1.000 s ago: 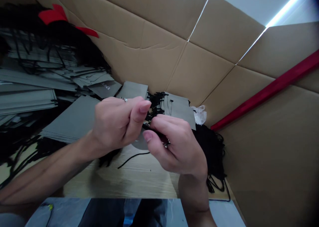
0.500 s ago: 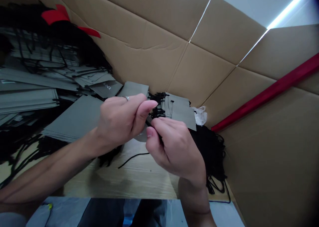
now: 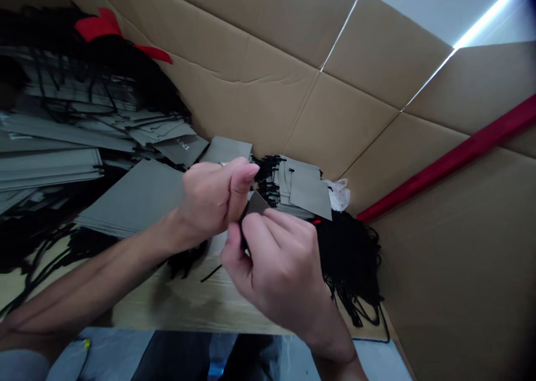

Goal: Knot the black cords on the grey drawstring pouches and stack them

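Observation:
My left hand (image 3: 213,197) is closed, thumb pointing up to the right, over the middle of the table. Right beside it, my right hand (image 3: 282,258) is closed with its thumb and fingertips pinching a black cord (image 3: 243,239). Between the two hands shows part of a flat grey card-like piece (image 3: 257,203); the rest of it is covered by my fingers. What lies inside my left fist is hidden. A loose cord end (image 3: 211,273) pokes out below the hands, over the table.
Stacks of flat grey pieces (image 3: 129,197) with black cords fill the left side. Another grey stack (image 3: 310,194) stands behind my right hand. A heap of black cords (image 3: 352,258) lies right, near a clear plastic bag (image 3: 338,194). Cardboard walls (image 3: 243,57) enclose the table (image 3: 180,308).
My right hand has moved left and slightly down, its thumb now below my left hand. More of the grey piece shows between the hands. My left hand has shifted slightly right.

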### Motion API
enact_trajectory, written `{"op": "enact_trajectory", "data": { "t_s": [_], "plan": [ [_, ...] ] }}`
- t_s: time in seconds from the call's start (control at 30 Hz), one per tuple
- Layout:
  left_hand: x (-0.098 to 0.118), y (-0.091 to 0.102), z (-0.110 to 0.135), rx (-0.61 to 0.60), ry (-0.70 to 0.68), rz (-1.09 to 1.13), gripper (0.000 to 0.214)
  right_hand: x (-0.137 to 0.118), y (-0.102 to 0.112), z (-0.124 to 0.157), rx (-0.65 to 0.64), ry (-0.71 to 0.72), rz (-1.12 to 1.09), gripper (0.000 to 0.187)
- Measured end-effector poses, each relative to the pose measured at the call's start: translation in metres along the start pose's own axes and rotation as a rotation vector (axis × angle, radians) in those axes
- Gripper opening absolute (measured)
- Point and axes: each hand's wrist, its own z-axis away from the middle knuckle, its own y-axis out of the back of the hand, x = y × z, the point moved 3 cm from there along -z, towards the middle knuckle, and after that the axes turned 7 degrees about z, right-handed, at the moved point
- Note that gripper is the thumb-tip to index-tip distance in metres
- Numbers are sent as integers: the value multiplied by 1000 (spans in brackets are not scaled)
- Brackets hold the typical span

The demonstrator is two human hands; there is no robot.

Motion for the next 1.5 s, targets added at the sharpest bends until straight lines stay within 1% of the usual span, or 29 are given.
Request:
{"op": "enact_trajectory", "data": {
  "t_s": [0.07,0.1,0.13,0.17,0.2,0.23,0.27,0.3,0.33,0.37,0.4,0.47,0.5,0.53,0.57,0.6,0.63,0.67,0.7,0.73,0.8,0.87,0.97,1.07,1.17,1.23,1.33,1.43,1.5],
  "plan": [
    [7,3,0,-26,-26,93,64,4,10,0,1,-23,-217,37],
    [11,5,0,-67,-24,171,64,9,15,-1,21,-47,-346,31],
    [16,7,0,-109,-1,254,65,17,19,-1,37,-88,-469,21],
    [20,10,-2,-152,36,349,65,27,21,-2,23,-140,-549,10],
    [23,12,-3,-208,84,443,65,36,19,-2,-18,-169,-582,18],
    [26,16,-5,-244,128,524,67,47,15,-2,-69,-183,-572,37],
    [29,18,-7,-300,147,607,69,56,8,-1,-109,-154,-544,54],
    [32,22,-8,-335,157,674,71,64,-1,-1,-181,-111,-531,67],
    [34,26,-10,-358,156,725,73,71,-11,1,-252,-65,-552,72],
    [35,30,-10,-379,157,747,72,78,-20,2,-309,-39,-595,69],
    [36,34,-10,-381,160,738,70,83,-30,4,-394,-21,-633,58],
    [37,42,-9,-372,156,675,60,92,-40,7,-522,14,-646,28],
    [38,47,-9,-361,158,634,52,95,-42,8,-565,5,-646,21],
    [39,51,-9,-358,159,584,43,98,-40,8,-576,-13,-641,20],
    [39,54,-11,-370,150,525,32,101,-37,8,-558,-51,-634,22],
    [39,56,-13,-398,144,455,20,104,-31,7,-513,-101,-622,23],
    [38,56,-15,-462,127,375,8,106,-25,7,-452,-158,-606,24],
    [36,55,-18,-519,111,306,3,108,-18,7,-384,-220,-584,24],
    [32,54,-20,-571,119,242,7,108,-12,7,-317,-274,-561,21],
    [28,52,-22,-592,136,193,10,107,-7,8,-257,-313,-537,18],
    [18,46,-23,-570,194,105,15,101,2,8,-154,-341,-498,13],
    [13,39,-20,-523,223,56,19,93,9,6,-63,-336,-481,17],
    [15,27,-14,-496,241,96,16,83,15,4,32,-338,-475,25],
    [20,21,-10,-463,236,135,14,81,18,4,63,-341,-486,30],
    [21,21,-10,-446,212,104,12,84,20,6,57,-325,-548,30],
    [20,21,-10,-456,198,86,14,85,22,7,47,-310,-580,26],
    [20,19,-8,-451,192,78,17,84,24,6,37,-286,-574,15],
    [21,15,-6,-423,177,101,14,82,23,4,21,-287,-560,12],
    [22,12,-5,-424,180,139,17,82,21,4,24,-308,-581,11]
  ]
}}
